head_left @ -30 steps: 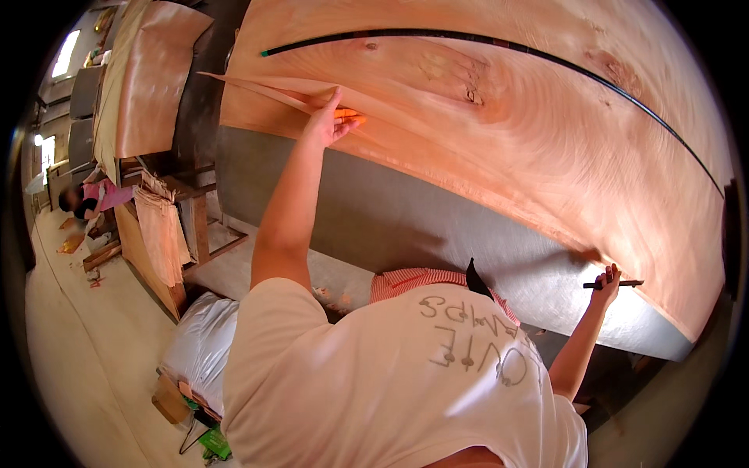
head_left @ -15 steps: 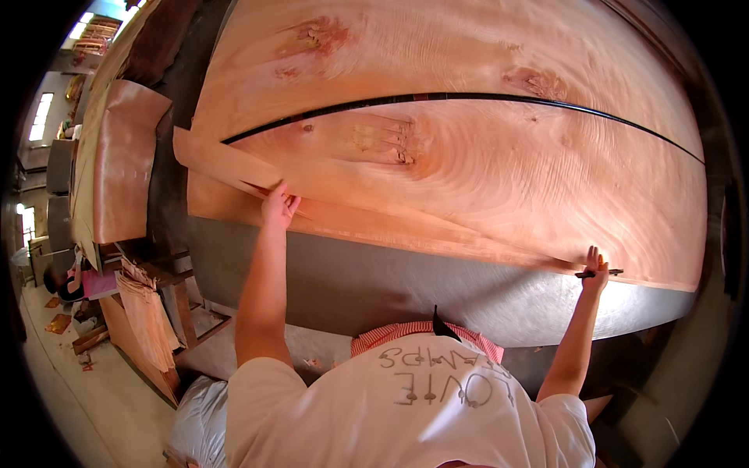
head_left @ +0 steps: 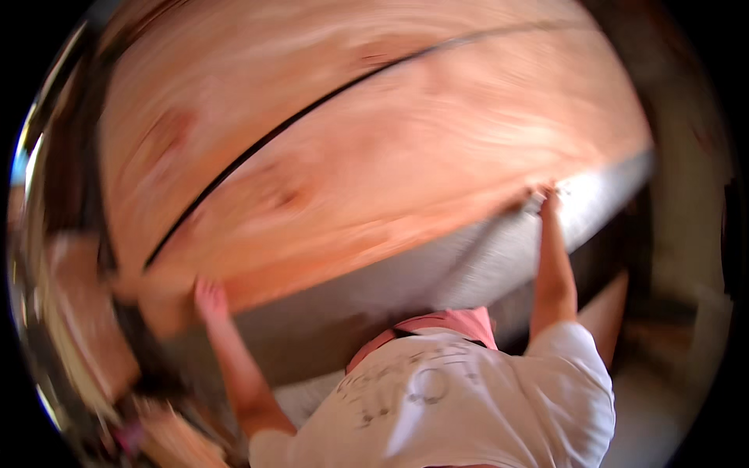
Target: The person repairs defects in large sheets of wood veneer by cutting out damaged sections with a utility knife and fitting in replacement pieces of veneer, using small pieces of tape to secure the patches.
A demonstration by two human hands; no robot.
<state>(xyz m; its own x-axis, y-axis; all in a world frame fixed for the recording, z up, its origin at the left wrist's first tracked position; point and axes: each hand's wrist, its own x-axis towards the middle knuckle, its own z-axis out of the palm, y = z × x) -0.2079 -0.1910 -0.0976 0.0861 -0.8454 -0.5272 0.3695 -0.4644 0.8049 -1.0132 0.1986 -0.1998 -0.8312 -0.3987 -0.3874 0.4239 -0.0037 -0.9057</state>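
A large reddish-brown wood veneer sheet (head_left: 335, 156) lies over a grey metal table. Along its near edge runs a loose veneer strip (head_left: 343, 253), smeared by motion. My left hand (head_left: 211, 300) is at the left part of this strip, its fingers closed at the wood's edge, though blur hides their exact grip. Farther right, my right hand (head_left: 549, 191) is at the sheet's near edge, closed around a thin dark tool (head_left: 535, 195) whose kind I cannot make out. A long thin black bar (head_left: 289, 125) lies curved across the sheet, touched by neither hand.
The bare grey metal tabletop (head_left: 328, 300) shows between my body and the veneer. To the left, another brown veneer piece (head_left: 90, 312) hangs beside the table. At the lower left are blurred wood sheets (head_left: 175, 433). A brown panel (head_left: 612, 320) leans beyond my right arm.
The whole view has swung, so the sheet and bar now slant up to the right. Both hands stay near the same places along the veneer's near edge. The picture has become blurred.
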